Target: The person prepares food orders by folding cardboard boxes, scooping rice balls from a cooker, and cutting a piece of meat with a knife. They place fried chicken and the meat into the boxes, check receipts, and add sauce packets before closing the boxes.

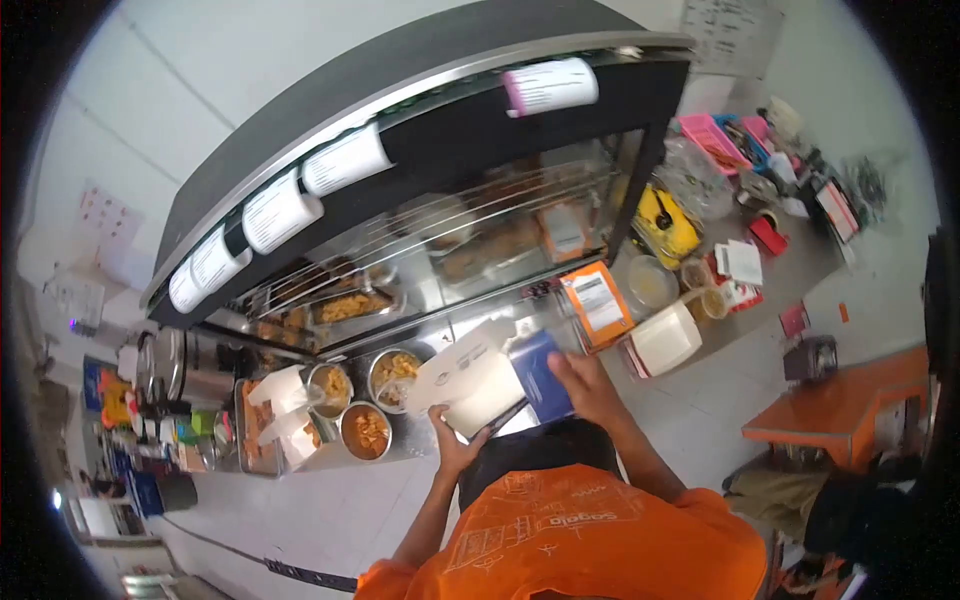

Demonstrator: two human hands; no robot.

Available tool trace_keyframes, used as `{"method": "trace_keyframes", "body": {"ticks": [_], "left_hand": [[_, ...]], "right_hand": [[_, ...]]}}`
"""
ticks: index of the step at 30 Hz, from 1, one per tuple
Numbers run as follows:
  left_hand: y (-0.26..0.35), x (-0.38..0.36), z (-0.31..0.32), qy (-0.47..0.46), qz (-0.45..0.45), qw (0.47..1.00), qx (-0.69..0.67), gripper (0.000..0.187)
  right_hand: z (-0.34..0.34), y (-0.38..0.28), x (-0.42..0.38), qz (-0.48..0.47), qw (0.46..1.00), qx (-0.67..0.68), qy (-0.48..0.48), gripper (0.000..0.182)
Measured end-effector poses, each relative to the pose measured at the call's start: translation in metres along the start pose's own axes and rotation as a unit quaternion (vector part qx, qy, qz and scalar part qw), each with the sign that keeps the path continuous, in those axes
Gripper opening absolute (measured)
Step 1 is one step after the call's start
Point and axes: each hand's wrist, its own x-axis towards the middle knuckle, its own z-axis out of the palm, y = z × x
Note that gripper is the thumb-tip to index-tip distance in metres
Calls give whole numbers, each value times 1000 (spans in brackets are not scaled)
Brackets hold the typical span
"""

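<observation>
In front of my orange shirt I hold an unfolded paper food box (pixel 485 390), white inside, with printed flaps. A blue panel (pixel 541 375) lies along its right side. My left hand (pixel 455 445) grips the box's lower left edge, thumb and fingers closed on it. My right hand (pixel 588 388) is wrapped round the right edge of the blue panel, its thumb on the face. Left of the box, a metal bowl (pixel 372 388) of fried pieces sits close by. Two more bowls are next to it, one with orange-brown food (pixel 366 431).
A glass display cabinet (pixel 430 240) with food trays stands behind the counter. White open boxes (pixel 290 425) and a food tray (pixel 262 455) are at left. On the right lie an orange box (pixel 597 305), a white open box (pixel 664 340) and tubs. An orange table (pixel 830 420) stands further right.
</observation>
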Motion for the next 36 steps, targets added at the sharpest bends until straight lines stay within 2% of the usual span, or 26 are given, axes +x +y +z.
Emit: {"method": "trace_keyframes", "body": {"ticks": [1, 2, 4, 6, 8, 10, 12, 13, 14, 16, 18, 19, 20, 21, 22, 23, 25, 26, 27, 28, 30, 31, 33, 34, 35, 36], "left_hand": [[15, 12, 6, -3, 19, 1000, 7, 90], [36, 31, 15, -6, 35, 999, 16, 89], [-18, 79, 15, 1, 178, 948, 265, 88], [-18, 130, 21, -80, 136, 970, 183, 89], [-43, 164, 20, -89, 151, 961, 213, 85], [-49, 179, 8, -101, 169, 949, 245, 81], [-51, 183, -17, -209, 58, 965, 146, 67], [-46, 178, -26, -173, 77, 969, 160, 53], [-40, 168, -35, -170, 77, 969, 160, 53], [-23, 142, -53, -40, 10, 993, 108, 48], [-17, 103, -46, 113, 104, 980, 124, 37], [9, 83, -39, 109, -3, 991, 79, 31], [29, 62, -30, 102, -112, 988, 32, 26], [18, 46, -19, 78, -121, 989, 33, 22], [-20, 32, -7, 61, -62, 996, -14, 23], [-53, 20, 9, 41, -89, 994, -45, 26], [-106, 20, 37, 25, -116, 989, -84, 29], [-127, 28, 45, -67, -145, 985, 66, 34], [-136, 34, 50, -157, -171, 949, 213, 39], [-127, 33, 59, -149, -175, 951, 207, 39], [-102, 40, 63, -142, -242, 960, 15, 45], [-67, 45, 63, -101, -301, 947, -58, 45], [-71, 44, 77, -80, -298, 948, -80, 44], [-79, 40, 84, -67, -295, 948, -101, 43], [-87, 38, 89, -91, -218, 971, -34, 43], [-96, 35, 94, -103, -139, 984, 37, 43]], "right_hand": [[3, 11, -2, -105, 982, -155, -39, 30], [12, 33, -9, -209, 928, -299, -77, 30], [42, 71, -18, -180, 911, -353, -111, 26], [50, 146, -2, -143, 852, -477, -161, 29], [56, 193, 32, -53, 840, -517, -159, 32], [57, 271, 78, -65, 832, -535, -133, 33], [65, 260, 98, -32, 826, -548, -125, 33], [66, 252, 108, -2, 820, -561, -115, 34], [64, 245, 104, -4, 818, -563, -117, 34], [54, 220, 81, -223, 840, -487, 81, 29], [13, 173, 45, -297, 852, -390, 182, 20], [-42, 221, 36, -270, 837, -405, 252, 16], [-63, 179, 19, -337, 789, -381, 344, 21], [-87, 159, 11, -275, 741, -460, 404, 20], [-109, 151, 5, -210, 681, -530, 460, 19], [-125, 159, 1, -208, 681, -533, 457, 19], [-155, 188, 7, -43, 660, -710, 239, 18], [-164, 200, 12, -46, 659, -714, 235, 18], [-171, 211, 18, 19, 700, -670, 246, 18], [-181, 214, 21, 81, 734, -626, 252, 19], [-188, 210, 10, 59, 716, -639, 275, 21], [-184, 193, -8, 22, 721, -628, 291, 24], [-168, 156, -39, -14, 726, -615, 307, 27], [-161, 142, -55, -53, 766, -560, 312, 28], [-152, 130, -71, -91, 800, -501, 317, 30], [-140, 118, -84, -86, 799, -502, 320, 30]]}}
